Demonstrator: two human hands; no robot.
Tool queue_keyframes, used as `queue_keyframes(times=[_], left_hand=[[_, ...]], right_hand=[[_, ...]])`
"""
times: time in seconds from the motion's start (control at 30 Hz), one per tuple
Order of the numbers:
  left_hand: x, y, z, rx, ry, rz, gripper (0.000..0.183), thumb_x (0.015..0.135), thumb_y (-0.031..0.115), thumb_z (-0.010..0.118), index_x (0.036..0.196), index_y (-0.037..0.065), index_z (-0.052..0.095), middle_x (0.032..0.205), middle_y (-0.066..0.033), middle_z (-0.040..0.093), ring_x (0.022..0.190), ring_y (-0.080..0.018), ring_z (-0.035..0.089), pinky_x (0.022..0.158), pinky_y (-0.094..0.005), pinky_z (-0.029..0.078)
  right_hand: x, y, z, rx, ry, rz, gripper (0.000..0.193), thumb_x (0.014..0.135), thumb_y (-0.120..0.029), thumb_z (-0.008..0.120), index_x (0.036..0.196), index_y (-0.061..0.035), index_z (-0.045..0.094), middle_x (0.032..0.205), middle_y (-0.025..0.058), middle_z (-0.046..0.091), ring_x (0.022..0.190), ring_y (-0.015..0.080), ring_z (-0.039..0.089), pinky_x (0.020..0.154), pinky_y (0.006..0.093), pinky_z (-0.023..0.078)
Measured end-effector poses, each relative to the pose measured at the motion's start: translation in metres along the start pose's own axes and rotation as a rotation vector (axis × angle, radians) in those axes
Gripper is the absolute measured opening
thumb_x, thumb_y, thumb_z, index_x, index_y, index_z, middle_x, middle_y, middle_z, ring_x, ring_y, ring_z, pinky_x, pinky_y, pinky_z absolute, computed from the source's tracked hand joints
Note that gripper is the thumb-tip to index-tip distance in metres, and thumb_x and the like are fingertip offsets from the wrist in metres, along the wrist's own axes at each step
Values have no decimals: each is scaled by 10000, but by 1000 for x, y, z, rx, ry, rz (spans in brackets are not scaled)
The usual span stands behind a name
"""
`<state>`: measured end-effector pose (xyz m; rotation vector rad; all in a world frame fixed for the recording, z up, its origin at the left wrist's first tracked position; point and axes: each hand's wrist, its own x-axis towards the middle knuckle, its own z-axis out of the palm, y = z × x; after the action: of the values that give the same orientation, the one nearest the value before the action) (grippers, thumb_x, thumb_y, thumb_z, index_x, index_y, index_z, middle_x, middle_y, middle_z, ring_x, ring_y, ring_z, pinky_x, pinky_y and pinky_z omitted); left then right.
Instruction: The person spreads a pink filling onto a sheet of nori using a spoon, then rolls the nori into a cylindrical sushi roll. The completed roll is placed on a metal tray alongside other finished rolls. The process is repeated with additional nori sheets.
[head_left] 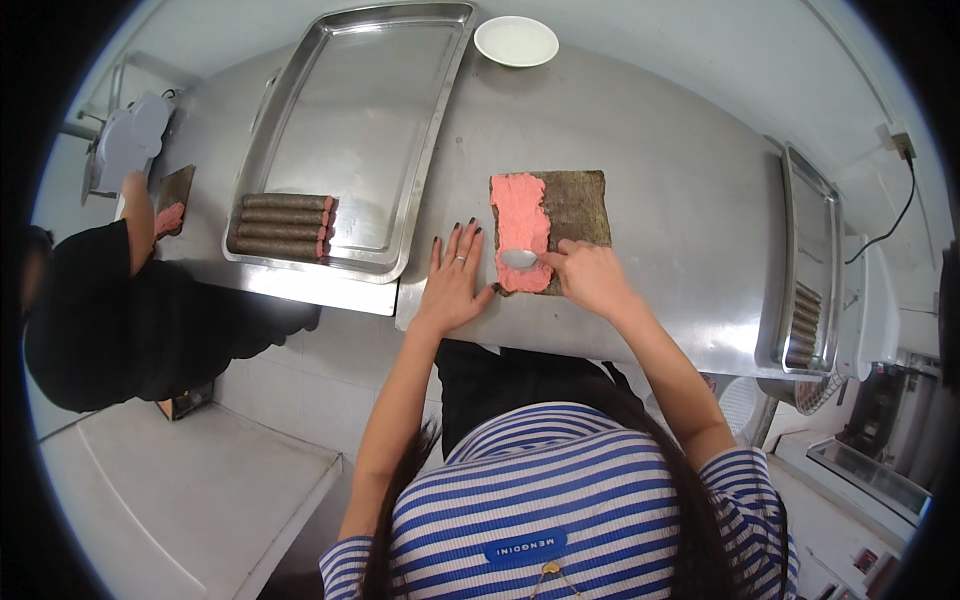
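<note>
On the steel table in front of me lies a dark seaweed sheet [578, 208], its left half covered with a band of pink paste [521, 212]. My right hand [590, 275] is closed round a metal spoon [519, 259], whose bowl rests on the paste near the sheet's near end. The spoon's handle is mostly hidden under my fingers. My left hand [455, 278] lies flat on the table just left of the sheet, fingers spread, a ring on one finger. Its thumb points toward the sheet's near left corner.
Left of me stands a large steel tray [425, 130] with several seaweed rolls [285, 217] filled with pink. A white bowl [516, 41] sits at the back. Far right is another tray [822, 225] of rolls. At left a person [120, 290] in black works beside another seaweed sheet [175, 188].
</note>
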<state>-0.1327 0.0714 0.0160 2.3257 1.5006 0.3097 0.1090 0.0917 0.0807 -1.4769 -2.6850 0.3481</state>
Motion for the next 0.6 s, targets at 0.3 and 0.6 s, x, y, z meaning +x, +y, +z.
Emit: queue_keyframes(times=[0.3,0.6], left_hand=[[-1,0,1,12,6,-15,910,744,383,651,1465,21,229,1561,-106,172,1442,-297,147,1162,-512,105],[-2,-1,2,0,9,-19,917,745,387,626,1479,32,206,1564,-115,168,1441,-316,152,1154,-524,109]], right_hand=[[-17,-16,-7,-11,-85,-34,229,720,-78,583,927,-66,682,899,101,633,838,270,636,670,398,524],[-22,9,-31,-28,-10,-38,226,729,-83,581,902,-127,720,822,49,609,825,236,622,679,381,513]])
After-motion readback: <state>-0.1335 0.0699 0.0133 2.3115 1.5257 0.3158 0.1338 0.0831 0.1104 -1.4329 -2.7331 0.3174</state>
